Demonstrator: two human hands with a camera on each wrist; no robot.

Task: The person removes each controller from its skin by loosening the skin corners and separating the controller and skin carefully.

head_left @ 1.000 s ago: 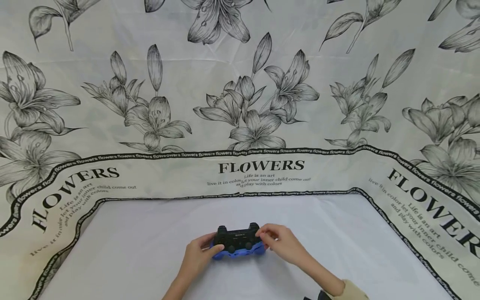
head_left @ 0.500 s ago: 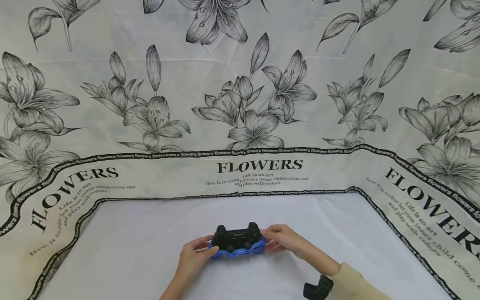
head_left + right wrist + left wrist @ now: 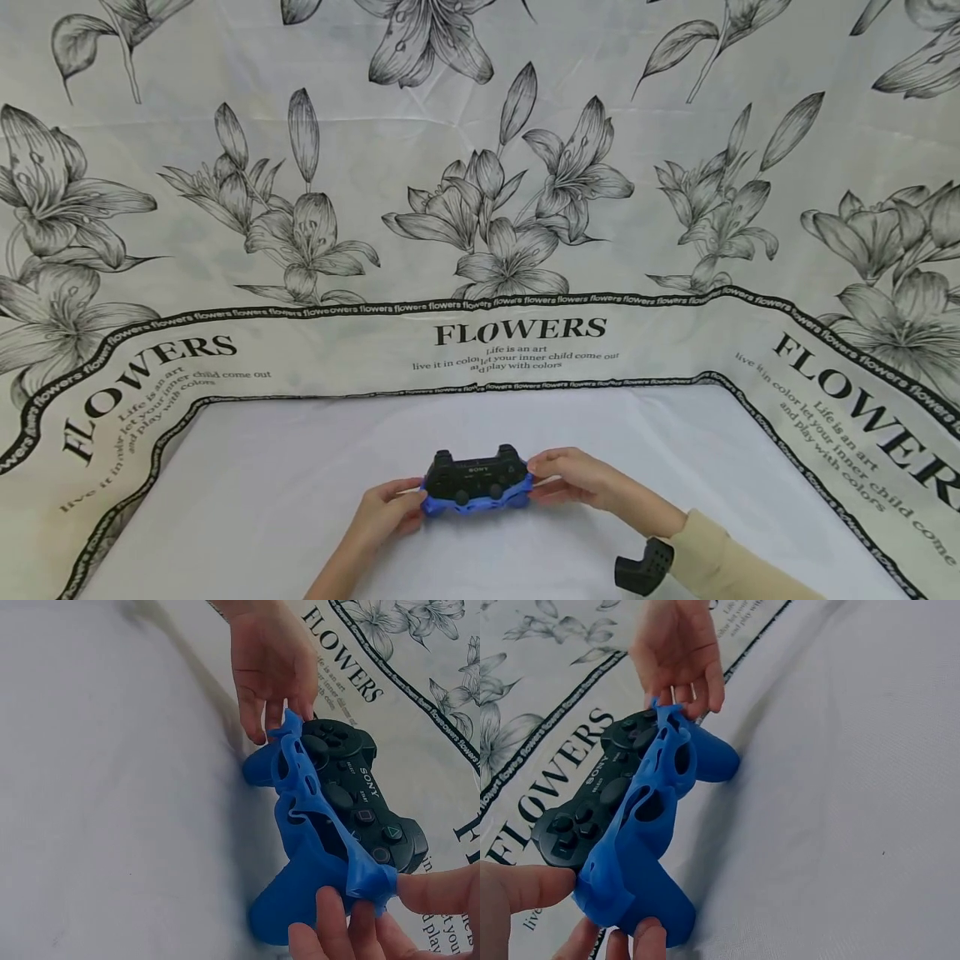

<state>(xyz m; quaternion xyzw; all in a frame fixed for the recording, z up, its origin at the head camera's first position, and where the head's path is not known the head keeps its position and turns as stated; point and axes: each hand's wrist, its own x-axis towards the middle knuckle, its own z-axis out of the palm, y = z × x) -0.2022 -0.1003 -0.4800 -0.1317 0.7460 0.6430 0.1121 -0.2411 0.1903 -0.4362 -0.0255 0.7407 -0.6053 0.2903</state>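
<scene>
A black Sony game controller (image 3: 477, 479) sits partly inside a blue silicone sleeve (image 3: 646, 889). The sleeve covers the handles, while part of its front is bunched along the lower face, leaving the sticks and buttons bare. At the left end, my left hand (image 3: 381, 512) pinches the sleeve between thumb and fingers. My right hand (image 3: 581, 477) holds the opposite end; in the right wrist view its thumb presses the sleeve's folded edge (image 3: 373, 881) with fingers beneath the handle. The SONY lettering faces up between both hands.
A white cloth (image 3: 285, 467) covers the table under the controller. Behind and at both sides stands a flower-printed curtain (image 3: 517, 354) with black trim. A black wrist device (image 3: 643, 567) sits by the right sleeve cuff.
My right hand has shifted from the controller's upper right corner outward to its right end. The left thumb has slid off the front face to the left edge. The controller stays nearly in place.
</scene>
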